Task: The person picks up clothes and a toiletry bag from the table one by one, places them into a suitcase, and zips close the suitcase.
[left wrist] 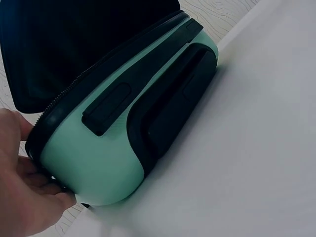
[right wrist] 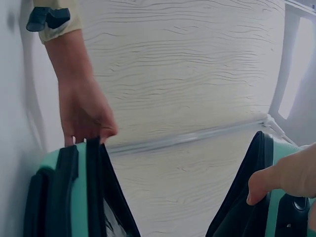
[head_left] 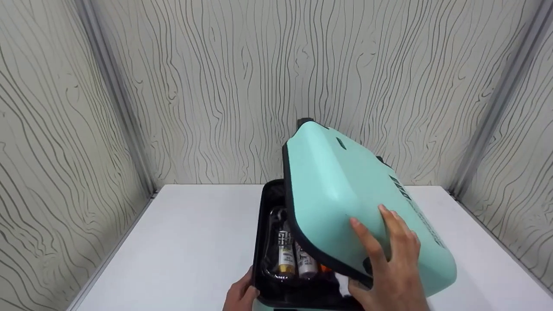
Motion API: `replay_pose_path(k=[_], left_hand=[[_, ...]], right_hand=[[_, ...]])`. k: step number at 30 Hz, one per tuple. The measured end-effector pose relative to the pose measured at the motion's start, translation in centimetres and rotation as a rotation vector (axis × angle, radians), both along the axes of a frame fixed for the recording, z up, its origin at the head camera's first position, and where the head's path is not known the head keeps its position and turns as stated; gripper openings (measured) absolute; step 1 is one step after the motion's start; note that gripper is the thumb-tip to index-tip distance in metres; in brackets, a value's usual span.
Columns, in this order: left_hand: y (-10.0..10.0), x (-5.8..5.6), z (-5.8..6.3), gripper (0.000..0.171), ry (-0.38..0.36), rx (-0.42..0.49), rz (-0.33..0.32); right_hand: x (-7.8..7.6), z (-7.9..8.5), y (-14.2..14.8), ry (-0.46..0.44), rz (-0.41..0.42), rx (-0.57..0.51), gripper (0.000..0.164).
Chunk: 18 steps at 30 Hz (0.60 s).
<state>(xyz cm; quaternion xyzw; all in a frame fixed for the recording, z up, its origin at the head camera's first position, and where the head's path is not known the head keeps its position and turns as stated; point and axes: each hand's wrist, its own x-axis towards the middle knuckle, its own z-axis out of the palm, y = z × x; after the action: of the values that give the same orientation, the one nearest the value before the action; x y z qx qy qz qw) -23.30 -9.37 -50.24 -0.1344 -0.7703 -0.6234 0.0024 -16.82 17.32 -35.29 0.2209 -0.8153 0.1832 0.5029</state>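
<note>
A small mint-green hard-shell suitcase (head_left: 367, 190) with black trim lies on the table, its lid (head_left: 319, 185) tilted up and leaning right. My right hand (head_left: 393, 268) holds the lid's near edge, fingers spread over the shell; the right wrist view shows the thumb (right wrist: 264, 185) on the rim's inner side. At the base's near left corner, my left hand (head_left: 241, 293) grips the black rim (left wrist: 47, 131), fingers curled. Inside the black base lie a white, gold-ended container (head_left: 286, 255), a pale one (head_left: 306, 264) and something orange (head_left: 325, 268). The lid hides the rest.
The white table (head_left: 173, 246) reaches out on both sides of the suitcase. Wood-grain patterned panels (head_left: 224, 86) stand behind and at the sides, joined by grey metal corner strips (head_left: 116, 95). A black handle (left wrist: 173, 103) is set in the base's side.
</note>
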Motion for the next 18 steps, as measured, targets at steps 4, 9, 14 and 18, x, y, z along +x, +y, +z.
replay_pose_path(k=[4,9,14,18], left_hand=[[0.0,0.0,-0.2,0.063,-0.01,0.021,-0.005],[0.0,-0.1,-0.2,0.063,-0.04,0.027,-0.016],[-0.2,-0.2,-0.1,0.064,-0.06,0.022,-0.032],[-0.4,-0.2,-0.2,0.065,-0.083,0.011,-0.056]], right_hand=[[0.0,-0.8,-1.2,-0.042,0.006,0.046,0.106],[-0.4,-1.9,-2.3,-0.009,0.001,0.133,0.105],[-1.2,-3.3,-3.6,0.067,-0.009,0.204,0.091],[-1.6,-4.6,-4.9,0.094,-0.035,0.25,0.056]])
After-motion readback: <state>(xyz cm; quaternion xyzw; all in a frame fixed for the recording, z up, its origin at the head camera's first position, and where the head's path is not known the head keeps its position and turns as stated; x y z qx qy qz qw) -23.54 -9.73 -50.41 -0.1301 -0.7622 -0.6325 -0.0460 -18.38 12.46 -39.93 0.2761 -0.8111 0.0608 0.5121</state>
